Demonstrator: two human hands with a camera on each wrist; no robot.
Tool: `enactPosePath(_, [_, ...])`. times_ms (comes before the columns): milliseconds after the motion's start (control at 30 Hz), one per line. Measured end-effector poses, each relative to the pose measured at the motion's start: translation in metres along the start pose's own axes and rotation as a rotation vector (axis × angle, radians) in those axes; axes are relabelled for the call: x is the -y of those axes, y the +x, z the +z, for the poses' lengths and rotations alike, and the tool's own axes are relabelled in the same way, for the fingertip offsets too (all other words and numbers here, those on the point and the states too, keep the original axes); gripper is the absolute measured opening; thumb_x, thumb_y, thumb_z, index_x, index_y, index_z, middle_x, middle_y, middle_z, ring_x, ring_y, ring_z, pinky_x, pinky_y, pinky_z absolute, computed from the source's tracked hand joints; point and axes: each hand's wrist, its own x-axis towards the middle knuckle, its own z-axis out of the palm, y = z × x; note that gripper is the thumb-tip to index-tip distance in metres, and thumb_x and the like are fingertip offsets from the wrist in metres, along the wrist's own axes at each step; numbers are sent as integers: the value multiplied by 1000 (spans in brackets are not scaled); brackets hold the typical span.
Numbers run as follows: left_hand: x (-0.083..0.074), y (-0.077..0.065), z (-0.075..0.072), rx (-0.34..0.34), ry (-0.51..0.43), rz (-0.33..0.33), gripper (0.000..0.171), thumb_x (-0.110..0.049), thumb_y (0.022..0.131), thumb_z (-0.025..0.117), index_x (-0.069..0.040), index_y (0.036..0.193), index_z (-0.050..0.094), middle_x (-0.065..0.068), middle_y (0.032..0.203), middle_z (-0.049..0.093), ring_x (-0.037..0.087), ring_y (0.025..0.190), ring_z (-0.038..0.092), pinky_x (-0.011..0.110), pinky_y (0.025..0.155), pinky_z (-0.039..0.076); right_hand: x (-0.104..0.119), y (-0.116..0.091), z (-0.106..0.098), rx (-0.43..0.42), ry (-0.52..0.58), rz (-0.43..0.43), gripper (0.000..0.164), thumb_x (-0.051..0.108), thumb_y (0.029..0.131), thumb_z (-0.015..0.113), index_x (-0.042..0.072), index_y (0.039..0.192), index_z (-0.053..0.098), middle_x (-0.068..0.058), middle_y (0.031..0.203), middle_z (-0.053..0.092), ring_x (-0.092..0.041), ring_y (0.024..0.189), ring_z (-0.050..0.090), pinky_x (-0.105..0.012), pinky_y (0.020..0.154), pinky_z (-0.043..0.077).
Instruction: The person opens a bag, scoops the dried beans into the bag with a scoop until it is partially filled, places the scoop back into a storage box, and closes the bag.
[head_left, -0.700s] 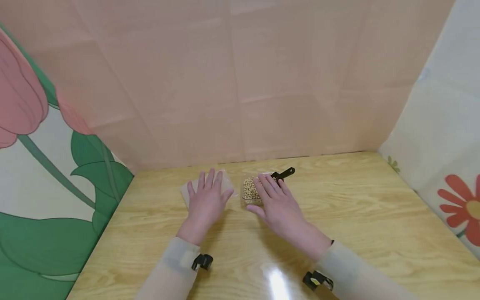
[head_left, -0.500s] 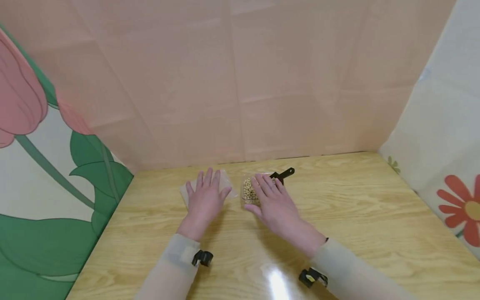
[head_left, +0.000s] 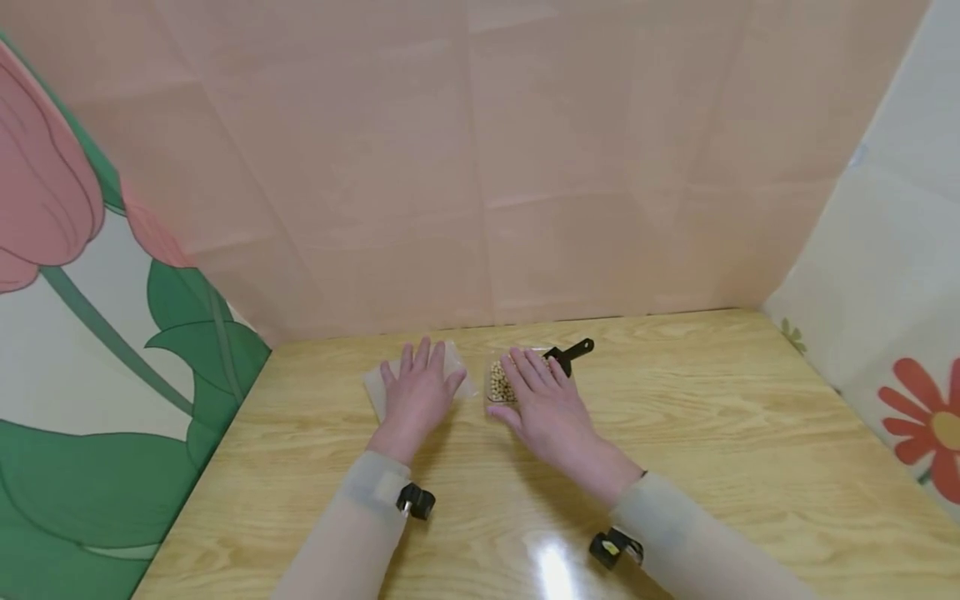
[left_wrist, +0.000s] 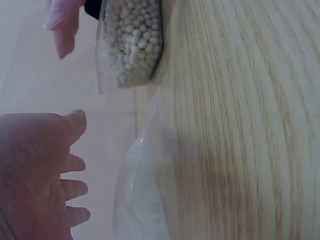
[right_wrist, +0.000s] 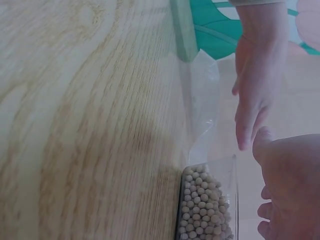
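My left hand [head_left: 417,393] hovers with spread fingers above a clear plastic bag [head_left: 374,390] that lies on the table. In the left wrist view a gap shows between this hand and the bag [left_wrist: 140,195]. My right hand [head_left: 551,415] is stretched out flat over a clear box [head_left: 491,408] filled with small round cream-coloured balls [head_left: 500,383]. The right wrist view shows its fingers above the rim, apart from the balls [right_wrist: 202,205]. A black scoop [head_left: 577,350] stands in the box, its handle pointing to the back right; its bowl is partly hidden by the fingers.
Both things sit near the back of the wooden table [head_left: 712,433], bag on the left, box on the right. A pink cloth backdrop [head_left: 480,183] rises behind the table's far edge. Flower-printed sheets flank both sides.
The head view has shifted slightly. My right forearm has drawn a little inward to the left, while both hands keep hovering over the bag and the box.
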Motion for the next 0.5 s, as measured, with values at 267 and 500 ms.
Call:
enactPosePath(267, [3, 10, 8, 28, -2, -22, 73, -56, 115, 49, -13, 173, 36, 15, 181, 23, 43, 167, 14, 77, 126, 5, -3, 7, 5, -2, -4, 1, 86, 61, 113, 49, 6, 174, 27, -14, 181, 20, -36, 167, 17, -58, 133, 10])
enactPosePath(500, [6, 14, 15, 2, -14, -20, 73, -54, 114, 52, -12, 172, 38, 18, 179, 27, 45, 166, 17, 79, 125, 7, -5, 12, 5, 3, -8, 13, 85, 61, 113, 49, 9, 175, 24, -13, 181, 18, -35, 168, 18, -57, 134, 9])
